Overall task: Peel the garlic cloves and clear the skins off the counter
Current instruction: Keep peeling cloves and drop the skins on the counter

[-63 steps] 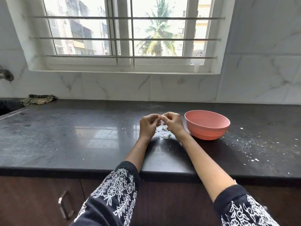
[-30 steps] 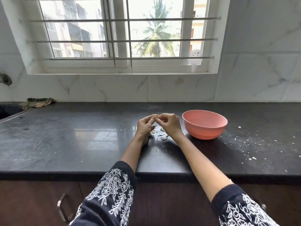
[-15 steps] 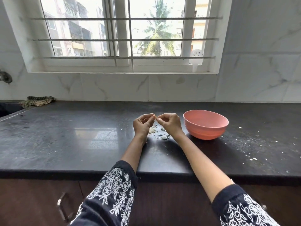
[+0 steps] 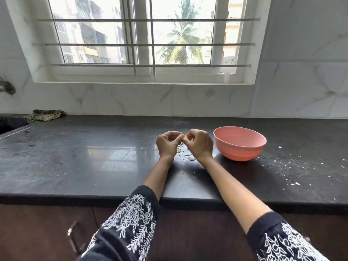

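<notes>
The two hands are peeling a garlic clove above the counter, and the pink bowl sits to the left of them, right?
Not quite. The head view shows the pink bowl to the right of the hands, beside the right hand, not to the left. The rest holds: the left hand and right hand pinch a small garlic clove between their fingertips above the counter.

- A barred white window (image 4: 145, 42) is set in a marble-tiled wall (image 4: 301, 72); daylight is admitted.
- Dark cabinets (image 4: 37, 232) are fitted beneath.
- A cloth (image 4: 45, 114) is laid far left.
</notes>
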Demonstrator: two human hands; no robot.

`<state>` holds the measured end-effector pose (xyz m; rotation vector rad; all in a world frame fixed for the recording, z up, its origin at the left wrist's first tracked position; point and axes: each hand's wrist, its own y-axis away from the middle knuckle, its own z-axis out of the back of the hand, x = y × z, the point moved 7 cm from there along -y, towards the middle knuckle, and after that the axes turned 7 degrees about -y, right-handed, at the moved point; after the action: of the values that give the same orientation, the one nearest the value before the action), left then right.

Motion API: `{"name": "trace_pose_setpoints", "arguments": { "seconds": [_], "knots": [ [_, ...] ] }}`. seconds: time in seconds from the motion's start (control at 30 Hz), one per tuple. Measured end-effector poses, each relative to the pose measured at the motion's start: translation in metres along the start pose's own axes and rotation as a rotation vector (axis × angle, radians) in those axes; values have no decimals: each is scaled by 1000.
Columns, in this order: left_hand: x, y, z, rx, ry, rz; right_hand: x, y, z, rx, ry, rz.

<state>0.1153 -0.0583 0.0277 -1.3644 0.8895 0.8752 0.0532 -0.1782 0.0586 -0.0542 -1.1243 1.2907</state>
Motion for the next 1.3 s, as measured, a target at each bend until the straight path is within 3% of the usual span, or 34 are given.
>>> {"name": "trace_pose_setpoints", "arguments": {
  "seconds": [0.17, 0.4, 0.53, 0.73, 0.83, 0.97, 1.03, 1.17, 1.3],
  "knots": [
    [2, -2, 4, -24, 35, 27, 12, 2, -4, -11, 116, 177],
    [14, 1, 3, 35, 285, 221, 9, -2, -5, 76, -63, 221],
    [11, 4, 0, 69, 292, 218, 9, -2, -3, 42, -72, 205],
    [-1, 3, -2, 124, 132, 47, 6, -5, 1, 28, -131, 174],
    [0, -3, 2, 95, -55, -20, 16, -1, -4, 63, -25, 291],
    [-7, -4, 1, 105, -409, -233, 37, 9, -8, 107, 159, 487],
    [-10, -2, 1, 115, -456, -282, 39, 10, -8, 97, 233, 556],
    [-4, -3, 1, 122, -217, -147, 16, -1, -3, 80, 18, 333],
    [1, -6, 0, 149, -163, -103, 15, -1, -6, 91, -9, 307]
  ]
}}
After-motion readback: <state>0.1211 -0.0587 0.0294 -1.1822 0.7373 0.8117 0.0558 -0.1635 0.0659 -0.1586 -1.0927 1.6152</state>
